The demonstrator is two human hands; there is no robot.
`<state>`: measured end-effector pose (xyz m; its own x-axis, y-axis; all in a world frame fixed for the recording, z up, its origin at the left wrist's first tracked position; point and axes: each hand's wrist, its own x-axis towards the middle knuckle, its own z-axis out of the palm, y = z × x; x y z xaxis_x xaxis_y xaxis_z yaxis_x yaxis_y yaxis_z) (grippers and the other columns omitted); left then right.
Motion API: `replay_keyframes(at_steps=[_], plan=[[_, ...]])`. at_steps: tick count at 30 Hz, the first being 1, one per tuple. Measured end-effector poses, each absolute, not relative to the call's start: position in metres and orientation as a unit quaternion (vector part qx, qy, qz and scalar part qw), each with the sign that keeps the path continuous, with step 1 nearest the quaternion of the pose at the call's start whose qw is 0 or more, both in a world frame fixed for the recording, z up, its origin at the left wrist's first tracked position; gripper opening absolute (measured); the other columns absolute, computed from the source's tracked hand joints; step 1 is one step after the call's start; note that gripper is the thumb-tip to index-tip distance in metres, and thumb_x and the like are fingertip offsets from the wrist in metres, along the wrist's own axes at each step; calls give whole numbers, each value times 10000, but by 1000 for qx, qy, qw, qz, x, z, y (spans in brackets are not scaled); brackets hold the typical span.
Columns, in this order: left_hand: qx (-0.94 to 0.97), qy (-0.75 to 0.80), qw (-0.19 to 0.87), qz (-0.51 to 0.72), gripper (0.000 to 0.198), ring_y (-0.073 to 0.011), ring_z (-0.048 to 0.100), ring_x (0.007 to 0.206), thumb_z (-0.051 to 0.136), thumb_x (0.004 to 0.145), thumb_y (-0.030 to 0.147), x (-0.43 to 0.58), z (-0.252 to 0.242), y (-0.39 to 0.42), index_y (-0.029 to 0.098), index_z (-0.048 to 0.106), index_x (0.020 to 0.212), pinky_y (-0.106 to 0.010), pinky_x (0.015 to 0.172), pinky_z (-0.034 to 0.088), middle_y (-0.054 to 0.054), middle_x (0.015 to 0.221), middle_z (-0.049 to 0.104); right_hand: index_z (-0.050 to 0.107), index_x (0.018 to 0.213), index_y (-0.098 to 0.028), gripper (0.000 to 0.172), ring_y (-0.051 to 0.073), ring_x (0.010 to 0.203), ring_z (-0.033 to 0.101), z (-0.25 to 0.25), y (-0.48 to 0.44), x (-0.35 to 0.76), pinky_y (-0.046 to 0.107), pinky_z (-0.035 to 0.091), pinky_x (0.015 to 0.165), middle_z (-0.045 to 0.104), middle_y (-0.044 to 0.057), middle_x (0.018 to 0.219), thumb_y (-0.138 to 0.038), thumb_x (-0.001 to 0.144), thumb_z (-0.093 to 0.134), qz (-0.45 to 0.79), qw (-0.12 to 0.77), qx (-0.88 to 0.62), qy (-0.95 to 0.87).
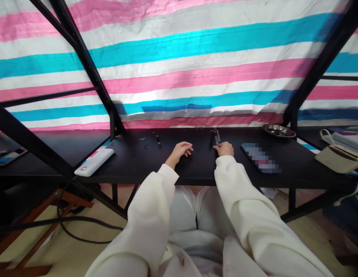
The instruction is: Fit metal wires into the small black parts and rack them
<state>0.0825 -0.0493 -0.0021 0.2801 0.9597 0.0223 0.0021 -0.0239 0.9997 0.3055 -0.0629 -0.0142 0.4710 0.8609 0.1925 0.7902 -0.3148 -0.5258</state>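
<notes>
My right hand (226, 149) is closed at the near end of a short string of clear beads (217, 137), thumb and fingertips pinched together on it at the black tabletop. Just left of the beads lies a thin dark stick-like item (211, 139), too small to name. My left hand (182, 151) hovers over the table a little way to the left, its fingers loosely bent and apart, with nothing visible in them. A small black-and-white cylinder (158, 140) lies beyond it to the left.
A white power bank (94, 161) lies at the left of the black table (196, 173). To the right are a phone (258, 157), a shiny metal dish (278, 130) and a beige bag (337, 158). Black frame posts slant up on both sides before a striped sheet (196, 77).
</notes>
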Motion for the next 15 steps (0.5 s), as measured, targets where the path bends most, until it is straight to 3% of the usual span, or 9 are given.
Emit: replay_keyframes(at_steps=[4, 8, 15], plan=[[542, 455, 503, 497, 122, -63, 509, 433, 575, 717, 215, 79, -5, -43, 122, 547, 790, -172, 383, 303, -31, 643, 607, 699, 886, -148, 305, 259, 833, 628, -15, -63, 305, 334, 463, 709, 660, 166, 882, -382, 696, 654, 59, 282, -809, -512], [436, 507, 419, 614, 239, -48, 466, 399, 507, 725, 165, 72, -6, -37, 145, 475, 961, -173, 379, 272, 12, 660, 568, 672, 860, -140, 313, 256, 846, 624, -16, -63, 305, 331, 461, 707, 656, 161, 865, -404, 694, 645, 54, 274, -810, -516], [271, 529, 335, 731, 593, -47, 528, 496, 448, 756, 137, 61, -1, -36, 224, 168, 1271, -169, 397, 332, -43, 985, 534, 475, 1050, -103, 507, 285, 891, 604, -13, -67, 298, 356, 442, 731, 621, 188, 940, -456, 710, 606, 69, 308, -814, -487]])
